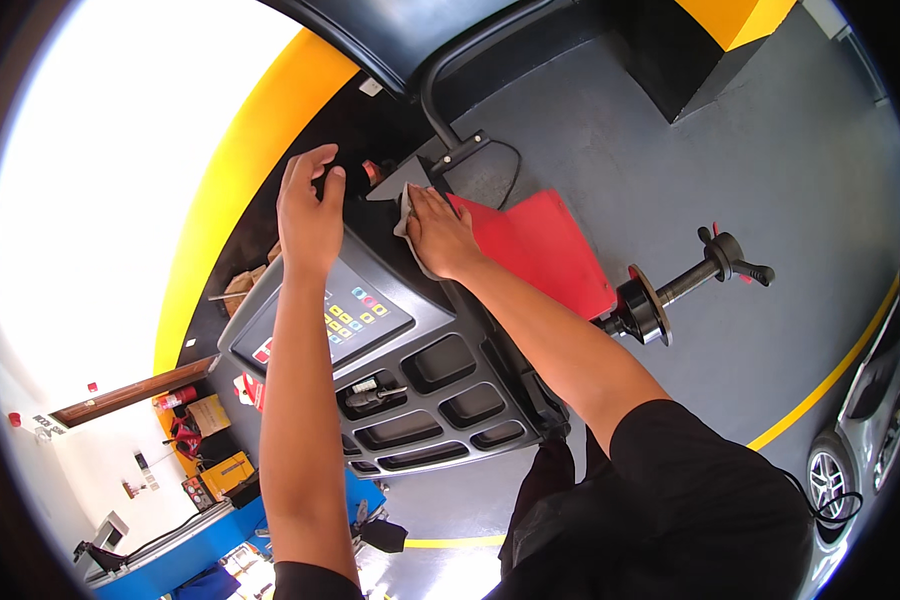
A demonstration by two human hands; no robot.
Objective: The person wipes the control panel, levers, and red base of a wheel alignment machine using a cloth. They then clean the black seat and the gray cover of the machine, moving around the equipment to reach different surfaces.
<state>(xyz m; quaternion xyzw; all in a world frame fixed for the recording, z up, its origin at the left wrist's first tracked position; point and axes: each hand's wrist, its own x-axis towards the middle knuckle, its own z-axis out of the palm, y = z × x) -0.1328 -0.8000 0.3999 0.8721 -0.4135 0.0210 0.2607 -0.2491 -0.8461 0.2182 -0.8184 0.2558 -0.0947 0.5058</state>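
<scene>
My right hand (442,235) lies with its fingers together on a pale cloth (404,220), pressing it to the dark top edge of a wheel balancer (440,318). My left hand (310,215) is raised over the machine's far left side, fingers and thumb curled. Something dark is between or just behind those fingers, with a small red part (373,172) beside it; I cannot make out its kind. Beneath my left forearm is the sloping control panel (355,315) with coloured buttons. Molded trays (440,362) fill the near part, one holding a small metal tool (378,397).
A red side panel (545,250) and a shaft (685,285) with a handled nut jut out to the right. The black hood (400,35) on its bent tube hangs at the far side. A grey car (870,430) stands at right; a blue bench (170,550) is at lower left.
</scene>
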